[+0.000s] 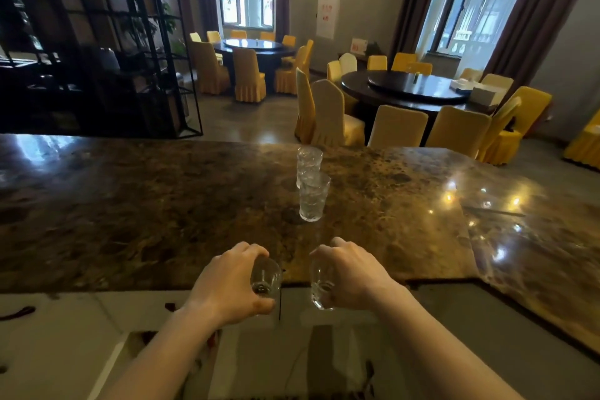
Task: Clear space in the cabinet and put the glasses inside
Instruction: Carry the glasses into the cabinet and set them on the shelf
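My left hand (232,282) grips a clear glass (266,278) at the near edge of the brown marble counter (146,204). My right hand (354,273) grips a second clear glass (321,286) right beside it. Both held glasses hang just past the counter's front edge, tilted toward me. Farther out on the counter stand two more textured clear glasses, the nearer glass (313,196) in front of the farther glass (308,162). No cabinet is visible in this view.
Below the counter's edge lies a lower white work surface (65,328) with dark bits on it. Beyond the counter are round dark dining tables (418,89) ringed by yellow-covered chairs (328,114). A black metal shelf rack (97,42) stands at the left.
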`<control>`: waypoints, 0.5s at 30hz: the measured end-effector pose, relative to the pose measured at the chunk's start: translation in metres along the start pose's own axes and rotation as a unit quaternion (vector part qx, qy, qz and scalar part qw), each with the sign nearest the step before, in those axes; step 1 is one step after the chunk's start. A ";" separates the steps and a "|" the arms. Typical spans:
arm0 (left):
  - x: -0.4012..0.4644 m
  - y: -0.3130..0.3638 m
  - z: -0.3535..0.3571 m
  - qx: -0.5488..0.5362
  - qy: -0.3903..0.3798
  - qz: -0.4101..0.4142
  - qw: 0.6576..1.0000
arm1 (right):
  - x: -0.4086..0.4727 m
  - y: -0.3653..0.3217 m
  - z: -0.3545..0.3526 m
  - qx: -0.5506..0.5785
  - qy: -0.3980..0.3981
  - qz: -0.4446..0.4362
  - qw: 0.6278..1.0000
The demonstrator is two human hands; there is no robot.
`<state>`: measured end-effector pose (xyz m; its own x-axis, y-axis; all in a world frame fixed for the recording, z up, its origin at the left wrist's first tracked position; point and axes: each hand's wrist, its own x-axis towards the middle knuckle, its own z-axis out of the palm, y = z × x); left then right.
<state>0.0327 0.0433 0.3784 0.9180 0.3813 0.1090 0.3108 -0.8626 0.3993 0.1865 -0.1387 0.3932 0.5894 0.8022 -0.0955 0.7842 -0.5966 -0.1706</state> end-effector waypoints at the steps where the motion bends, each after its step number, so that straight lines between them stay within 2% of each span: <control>1: -0.006 -0.003 0.009 -0.002 -0.007 0.001 1.000 | -0.003 -0.002 0.010 0.001 -0.006 0.002 1.000; 10: -0.052 -0.043 0.097 -0.027 -0.075 -0.034 0.996 | -0.028 -0.001 0.116 0.017 -0.062 0.019 0.998; 15: -0.060 -0.067 0.141 -0.040 -0.077 -0.051 0.995 | -0.030 0.006 0.168 0.027 -0.051 0.023 0.998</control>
<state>-0.0083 0.0310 0.2171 0.9118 0.4038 -0.0742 0.3887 -0.7910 0.4724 0.1409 -0.1623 0.2301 0.5990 0.7747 -0.2028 0.7442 -0.6320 -0.2163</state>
